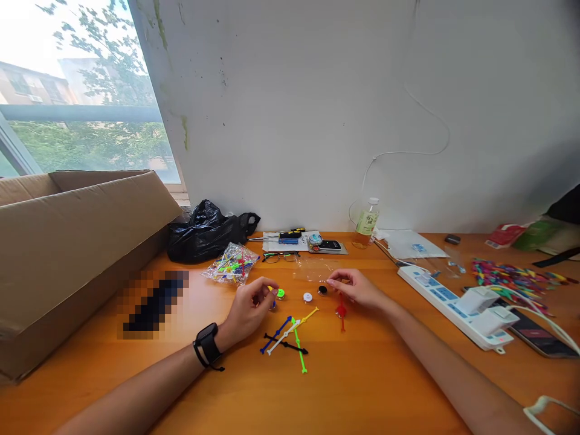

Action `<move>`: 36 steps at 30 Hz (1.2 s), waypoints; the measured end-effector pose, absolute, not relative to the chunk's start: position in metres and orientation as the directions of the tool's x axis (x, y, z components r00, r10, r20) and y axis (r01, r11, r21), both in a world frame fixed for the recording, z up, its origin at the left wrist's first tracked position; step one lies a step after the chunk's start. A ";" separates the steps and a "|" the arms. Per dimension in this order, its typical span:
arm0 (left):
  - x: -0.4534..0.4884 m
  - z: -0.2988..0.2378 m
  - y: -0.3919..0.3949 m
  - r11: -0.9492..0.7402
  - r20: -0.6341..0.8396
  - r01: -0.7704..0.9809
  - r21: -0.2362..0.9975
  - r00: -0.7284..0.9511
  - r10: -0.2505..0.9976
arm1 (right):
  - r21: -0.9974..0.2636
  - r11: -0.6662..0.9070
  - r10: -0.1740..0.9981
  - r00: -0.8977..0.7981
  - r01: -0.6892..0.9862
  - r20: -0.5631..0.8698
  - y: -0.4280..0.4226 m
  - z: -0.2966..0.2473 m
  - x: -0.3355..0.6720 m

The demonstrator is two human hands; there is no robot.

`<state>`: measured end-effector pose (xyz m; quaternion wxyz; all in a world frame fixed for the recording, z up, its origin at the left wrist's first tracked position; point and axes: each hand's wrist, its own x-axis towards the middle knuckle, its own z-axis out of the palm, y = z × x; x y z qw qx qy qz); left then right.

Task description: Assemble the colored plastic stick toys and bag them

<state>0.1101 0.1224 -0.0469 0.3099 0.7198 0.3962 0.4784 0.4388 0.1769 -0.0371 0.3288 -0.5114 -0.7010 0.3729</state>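
My left hand (pixel 254 302), a black watch on its wrist, rests on the table with curled fingers. Its fingertips are beside a green round piece (pixel 281 293), and partly cover a yellow piece (pixel 270 288) and a blue one (pixel 272 306). My right hand (pixel 353 286) has its fingers drawn together near a black round piece (pixel 322 290); anything between them is hidden. A white round piece (pixel 307 297) lies between the hands. Below the right hand is a red arrow (pixel 342 314) with a red round part on it. Blue, white, black, green and yellow plastic arrows (pixel 290 335) lie crossed in front.
At left stand a cardboard box (pixel 81 241) and a black plastic bag (pixel 206 232); a clear bag of colourful parts (pixel 233 264) lies nearby. Glasses (pixel 281 257) and a drink bottle (pixel 367 223) are behind. A power strip (pixel 453 308), phone (pixel 544 332) and colourful pile (pixel 512 275) are right.
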 end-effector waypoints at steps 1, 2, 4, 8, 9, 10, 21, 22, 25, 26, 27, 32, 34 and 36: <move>0.109 -0.047 0.124 -0.486 0.439 0.255 0.836 0.222 0.871 | -0.832 0.237 0.961 -0.248 0.502 0.124 0.179 -0.039 0.439; 0.108 -0.046 0.125 -0.478 0.434 0.240 0.845 0.216 0.875 | -0.810 0.266 0.958 -0.234 0.523 0.164 0.180 -0.040 0.439; 0.106 -0.045 0.127 -0.470 0.430 0.238 0.850 0.201 0.880 | -0.785 0.298 0.954 -0.190 0.543 0.231 0.181 -0.043 0.439; 0.104 -0.043 0.127 -0.501 0.442 0.346 0.793 0.239 0.865 | -0.705 0.377 0.911 -0.103 0.600 0.399 0.173 -0.038 0.432; 0.104 -0.043 0.127 -0.516 0.446 0.386 0.765 0.260 0.856 | -0.657 0.420 0.884 -0.118 0.625 0.453 0.168 -0.035 0.428; 0.104 -0.043 0.127 -0.533 0.450 0.421 0.734 0.287 0.846 | -0.602 0.472 0.852 -0.157 0.644 0.499 0.162 -0.032 0.424; 0.109 -0.056 0.127 -0.695 0.465 0.452 0.559 0.523 0.714 | -0.247 0.826 0.563 -0.753 0.506 0.340 0.090 -0.026 0.365; 0.109 -0.055 0.127 -0.690 0.458 0.442 0.573 0.525 0.717 | -0.246 0.829 0.558 -0.765 0.502 0.320 0.087 -0.026 0.363; 0.111 -0.049 0.124 -0.685 0.425 0.410 0.602 0.562 0.710 | -0.250 0.835 0.544 -0.799 0.490 0.254 0.081 -0.026 0.357; 0.111 -0.047 0.123 -0.691 0.418 0.400 0.602 0.580 0.699 | -0.253 0.839 0.537 -0.810 0.482 0.235 0.080 -0.026 0.356; 0.111 -0.045 0.122 -0.699 0.415 0.391 0.599 0.595 0.688 | -0.256 0.843 0.528 -0.821 0.473 0.219 0.080 -0.026 0.355; 0.113 -0.043 0.121 -0.729 0.429 0.377 0.571 0.621 0.656 | -0.274 0.853 0.502 -0.842 0.445 0.196 0.078 -0.027 0.352; 0.113 -0.043 0.121 -0.732 0.440 0.376 0.568 0.613 0.657 | -0.278 0.862 0.485 -0.849 0.424 0.211 0.078 -0.028 0.350; 0.114 -0.042 0.121 -0.733 0.450 0.373 0.569 0.606 0.656 | -0.279 0.875 0.461 -0.855 0.395 0.237 0.079 -0.029 0.349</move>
